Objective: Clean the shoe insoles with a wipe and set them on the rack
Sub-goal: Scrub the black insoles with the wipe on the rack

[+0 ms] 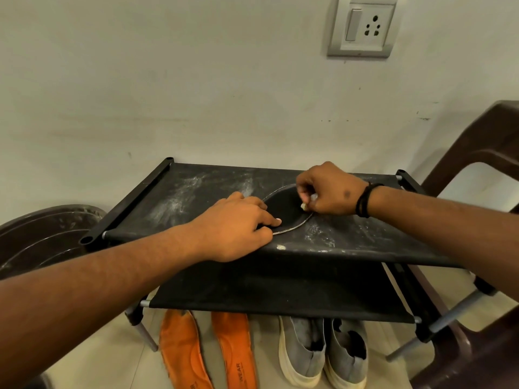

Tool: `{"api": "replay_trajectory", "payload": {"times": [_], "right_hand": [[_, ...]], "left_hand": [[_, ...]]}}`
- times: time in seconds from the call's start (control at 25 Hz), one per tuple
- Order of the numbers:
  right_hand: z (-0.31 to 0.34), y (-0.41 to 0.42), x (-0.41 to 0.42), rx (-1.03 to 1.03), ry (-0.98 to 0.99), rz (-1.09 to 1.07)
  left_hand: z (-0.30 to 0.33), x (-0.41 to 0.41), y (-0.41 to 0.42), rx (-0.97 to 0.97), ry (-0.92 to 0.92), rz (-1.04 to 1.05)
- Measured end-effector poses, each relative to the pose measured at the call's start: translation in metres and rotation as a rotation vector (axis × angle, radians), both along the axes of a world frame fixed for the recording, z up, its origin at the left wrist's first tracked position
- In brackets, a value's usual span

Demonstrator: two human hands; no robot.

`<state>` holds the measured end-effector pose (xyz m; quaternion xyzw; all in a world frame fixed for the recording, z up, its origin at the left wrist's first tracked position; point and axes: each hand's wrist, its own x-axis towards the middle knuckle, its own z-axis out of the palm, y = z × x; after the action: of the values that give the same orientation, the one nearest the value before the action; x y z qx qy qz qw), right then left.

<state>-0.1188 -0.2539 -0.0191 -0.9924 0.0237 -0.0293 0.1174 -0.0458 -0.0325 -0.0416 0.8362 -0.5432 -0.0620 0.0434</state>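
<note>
Insole (285, 210) on rack (196, 189), under left hand (238, 223), right hand (325, 192) pinching wipe (304, 206)

Both bare forearms reaching forward, left hand (238, 223) palm down with fingers extended, right hand (328, 192) curled, fingertips pinched together

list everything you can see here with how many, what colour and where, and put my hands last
insole: 1, black with pale edge, top shelf of the rack
wipe: 1, whitish wad, on that insole
shoe rack: 1, black, dusty, against the wall
orange insoles: 2, floor under the rack
grey shoes: 2, floor beside them
chair: 1, brown, right
tub: 1, brown, left
wall socket: 1, grey, upper right
left hand: presses the insole
right hand: pinches the wipe
</note>
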Motion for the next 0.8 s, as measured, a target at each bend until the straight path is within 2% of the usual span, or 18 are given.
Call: {"api": "replay_trajectory", "payload": {"times": [0.08,0.12,0.2,0.36,0.4,0.56,0.64,0.8], "right_hand": [[0.001,0.017,-0.007,0.226,0.133,0.075],[0.0,0.021,-0.008,0.264,0.161,0.097],[-0.001,0.014,-0.002,0.207,0.116,0.046],[-0.002,-0.003,0.008,-0.099,-0.087,-0.087],[-0.002,0.001,0.008,-0.09,-0.076,-0.076],[-0.003,0.033,0.004,0.168,0.077,0.061],[-0.001,0.028,0.011,0.134,0.059,0.039],[-0.004,0.021,0.022,-0.113,-0.043,-0.028]], "left_hand": [[-0.001,0.001,0.0,-0.002,-0.005,-0.002],[-0.001,0.002,0.0,-0.002,-0.006,-0.002],[-0.002,0.002,-0.001,0.002,-0.004,0.001],[-0.001,0.001,-0.002,-0.001,0.0,0.003],[-0.001,0.001,-0.002,0.001,-0.001,0.002],[-0.002,0.002,0.0,-0.004,-0.007,0.003],[-0.003,0.002,-0.002,-0.006,-0.006,0.004],[-0.001,0.001,-0.004,-0.008,0.0,0.005]]}}
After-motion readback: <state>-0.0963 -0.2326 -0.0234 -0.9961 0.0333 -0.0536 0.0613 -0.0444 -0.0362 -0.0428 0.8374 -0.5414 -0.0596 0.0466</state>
